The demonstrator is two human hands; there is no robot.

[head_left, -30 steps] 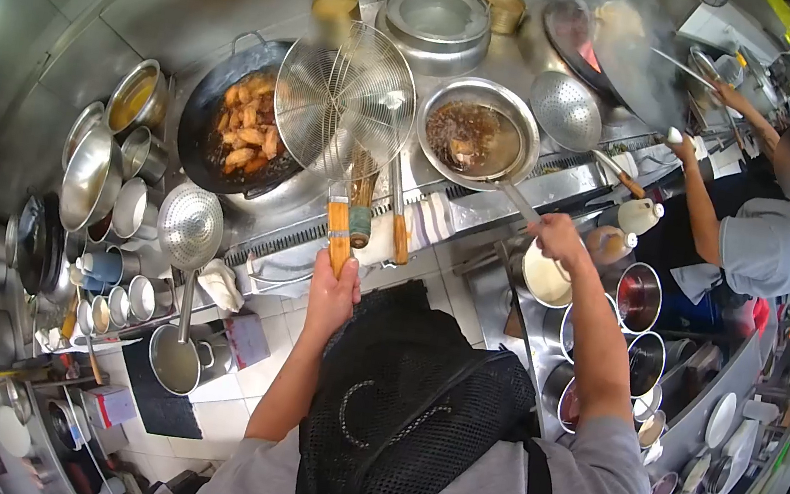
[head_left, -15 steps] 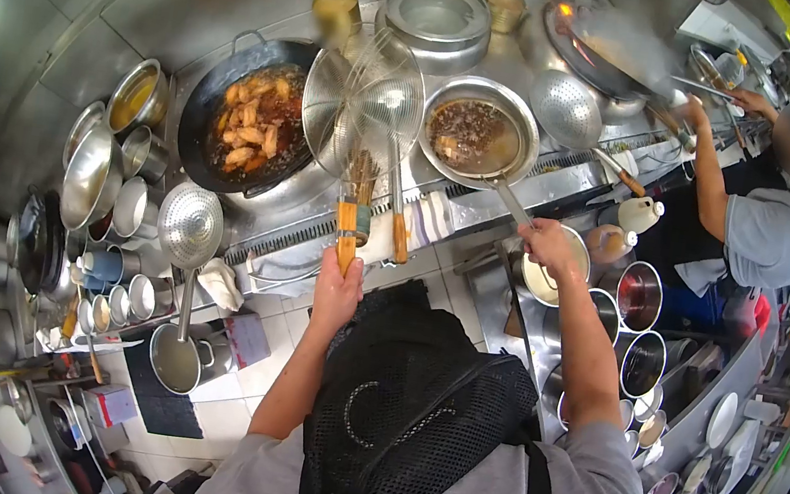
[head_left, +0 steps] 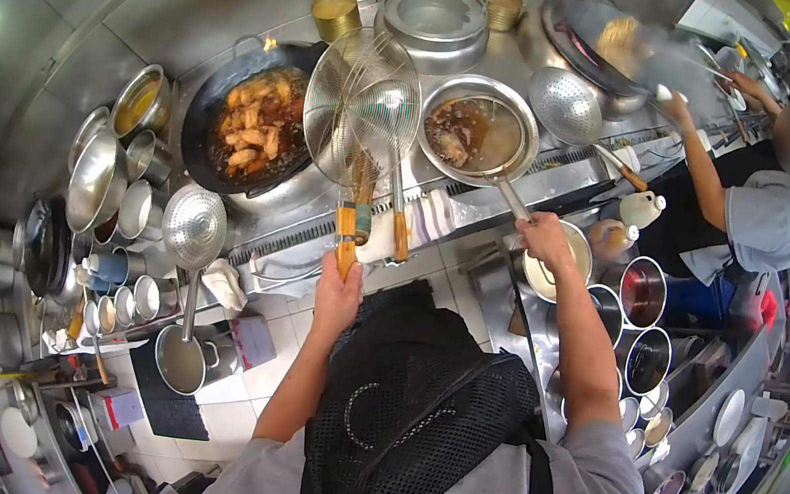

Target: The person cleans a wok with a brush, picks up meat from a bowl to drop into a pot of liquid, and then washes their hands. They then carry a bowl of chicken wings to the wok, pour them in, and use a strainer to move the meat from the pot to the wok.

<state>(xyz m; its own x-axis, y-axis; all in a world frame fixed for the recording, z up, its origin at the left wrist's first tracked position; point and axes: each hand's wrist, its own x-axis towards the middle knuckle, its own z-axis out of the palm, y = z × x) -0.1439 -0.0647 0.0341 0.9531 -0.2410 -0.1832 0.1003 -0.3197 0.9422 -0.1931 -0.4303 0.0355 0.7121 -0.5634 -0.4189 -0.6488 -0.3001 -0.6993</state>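
My left hand (head_left: 338, 290) is closed around the wooden handle of a wire-mesh strainer (head_left: 342, 103). Its round mesh hangs over the cooking counter, overlapping another wooden-handled strainer. My right hand (head_left: 548, 238) grips the metal handle of a round steel pan (head_left: 526, 154), which holds brown liquid and a lump of dark brown food (head_left: 451, 139). Left of the mesh, a black wok (head_left: 200, 124) contains golden-brown fried pieces (head_left: 252, 131) in bubbling oil. Between the strainers and the counter edge, a bamboo brush (head_left: 362, 182) is partly hidden.
A perforated skimmer (head_left: 566, 106) lies right of the pan; another skimmer (head_left: 195, 227) is at left over a pot (head_left: 181, 359). A co-worker (head_left: 779, 232) handles a steaming wok (head_left: 585, 41) at right. Several sauce pots (head_left: 644, 361) line the side counter. A striped cloth (head_left: 434, 214) hangs at the front.
The food in the pan has shifted and the liquid's surface looks less foamy. At the co-worker's wok, food is now tossed up. My hands have barely moved.
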